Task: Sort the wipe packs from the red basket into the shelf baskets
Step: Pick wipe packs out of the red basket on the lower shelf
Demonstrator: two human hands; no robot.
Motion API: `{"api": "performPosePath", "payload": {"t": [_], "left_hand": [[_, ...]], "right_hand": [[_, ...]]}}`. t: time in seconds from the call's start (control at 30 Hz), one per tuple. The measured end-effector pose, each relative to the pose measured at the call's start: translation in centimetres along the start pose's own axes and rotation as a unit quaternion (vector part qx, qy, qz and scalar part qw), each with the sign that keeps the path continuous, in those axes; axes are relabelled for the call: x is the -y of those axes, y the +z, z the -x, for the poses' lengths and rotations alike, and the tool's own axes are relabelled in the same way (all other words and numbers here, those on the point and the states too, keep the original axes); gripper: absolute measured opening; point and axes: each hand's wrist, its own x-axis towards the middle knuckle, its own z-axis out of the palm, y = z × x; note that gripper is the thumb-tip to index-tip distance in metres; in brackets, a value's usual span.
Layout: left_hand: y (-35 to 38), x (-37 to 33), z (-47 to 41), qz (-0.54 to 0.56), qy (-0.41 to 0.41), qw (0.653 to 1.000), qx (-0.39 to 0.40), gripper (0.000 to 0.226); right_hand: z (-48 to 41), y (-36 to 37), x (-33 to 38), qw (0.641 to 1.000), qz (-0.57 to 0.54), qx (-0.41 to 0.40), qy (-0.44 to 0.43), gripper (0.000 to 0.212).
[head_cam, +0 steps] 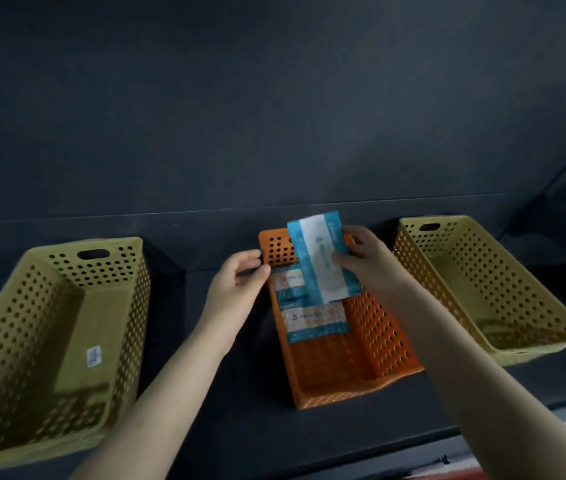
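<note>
While the right hand holds one wipe pack raised over the far end of the red basket, the sorting stands part-done, as judged from the layout.

Location: the red basket, orange-toned in this light, sits at the middle of the shelf, running from back to front edge. The held pack is upright and slightly tilted, clear of the basket floor. Two further packs, the nearer pack and the farther pack, lie flat along the basket's left wall. The left yellow basket stands toward the shelf's left end and the right yellow basket toward its right end. Both show no packs in the parts visible.

Hands: the right thumb lies across the pack's front face, with the fingers behind its right edge, so it is a pinch on the pack's side. The left hand is at the red basket's far left corner, fingers curled, with the thumb tip touching or just beside the rim. Whether it actually grips the rim cannot be told.

Handling assessment: the pack appears to be a soft film pouch, light and flexible, with a glossy wrapper likely to slip under a loose hold. It keeps its shape when held by one long edge, which suggests a full, fairly firm fill. The recommended hold is across the width at mid-length, thumb on one face and fingers on the other. The end seals are thin and would fold. Breakage risk is low. The main hazard is a pack sliding out during the carry to a side basket.
</note>
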Motion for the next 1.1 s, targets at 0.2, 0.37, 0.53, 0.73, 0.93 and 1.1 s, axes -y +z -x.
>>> {"api": "performPosePath", "payload": {"t": [0.2,0.37,0.53,0.73,0.93,1.1], "left_hand": [[0.5,0.2,-0.3,-0.032,-0.060,0.989,0.130,0.054],[0.3,0.5,-0.9,-0.049,-0.085,0.986,0.134,0.070],[0.4,0.6,-0.8,-0.055,-0.079,0.986,0.136,0.067],[0.4,0.7,-0.7,-0.059,-0.095,0.986,0.127,0.065],[0.0,1.0,-0.9,-0.116,-0.077,0.984,0.113,0.066],[-1.5,-0.6,0.4,-0.204,-0.006,0.977,0.063,0.060]], "right_hand": [[-2.1,0.1,-0.6,0.847,0.466,0.255,-0.005,0.050],[-2.4,1.7,-2.9,0.834,0.453,0.315,-0.019,0.047],[-2.6,2.9,-4.6,0.813,0.516,0.261,-0.072,0.044],[-3.2,3.1,-5.2,0.830,0.511,0.205,-0.091,0.036],[-2.5,1.9,-4.3,0.880,0.431,0.189,-0.065,0.040],[1.3,-0.1,-0.9,0.906,0.407,0.055,-0.098,0.044]]}}
